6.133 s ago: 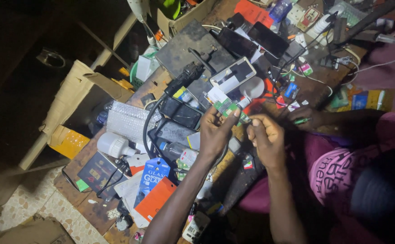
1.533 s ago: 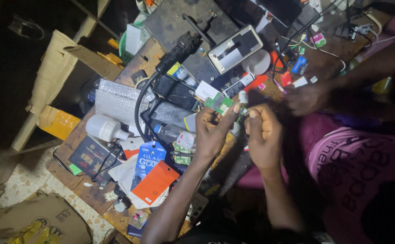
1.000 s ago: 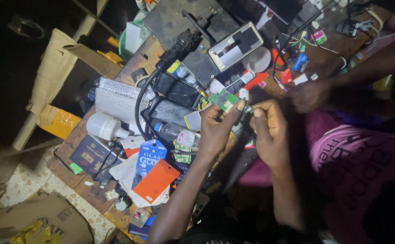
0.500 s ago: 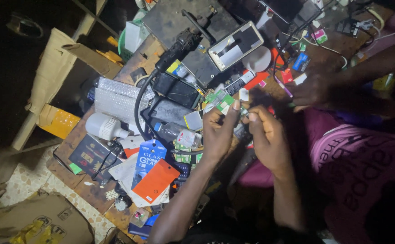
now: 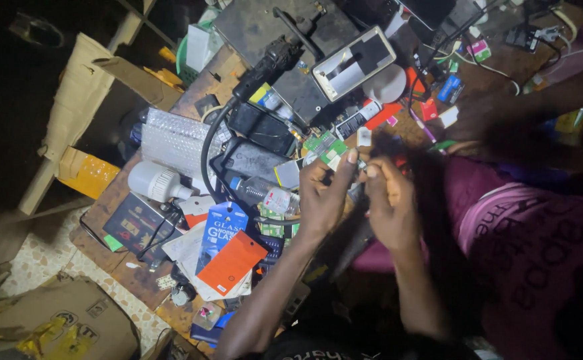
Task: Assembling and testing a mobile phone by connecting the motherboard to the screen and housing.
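Fingertips of left hand and right hand pinched together on tiny part, just below small green circuit board; mid-fitting, probably needing steady alignment next.

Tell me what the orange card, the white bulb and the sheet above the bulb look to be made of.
Orange card: matte card or thin plastic; flat, no glare.
White bulb: smooth plastic or frosted glass, evenly white with a soft sheen.
Sheet: clear plastic bubble wrap, going by its rows of shiny bumps.
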